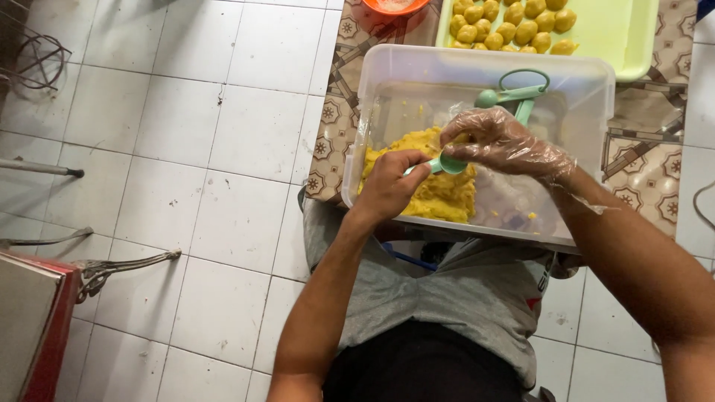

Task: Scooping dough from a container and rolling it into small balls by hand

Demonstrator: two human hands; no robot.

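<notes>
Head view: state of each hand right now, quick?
Left hand: bare, closed on the green scoop handle over the yellow dough.
Right hand: gloved, fingers curled at the scoop's bowl, touching dough.

From my remote feed: my right hand (500, 141) wears a thin, crinkly clear plastic glove, while my left hand (391, 186) is bare. The tub (477, 63) looks like clear, slightly glossy plastic, and the yellow dough (439, 190) inside looks soft, matt and crumbly. The green scoop (450, 164) seems to be smooth plastic. The lime tray (622, 33) is glossy plastic too. My grey shirt (447, 286) is matt cloth. The floor tiles (186, 149) are white, a bit scuffed and speckled.
</notes>
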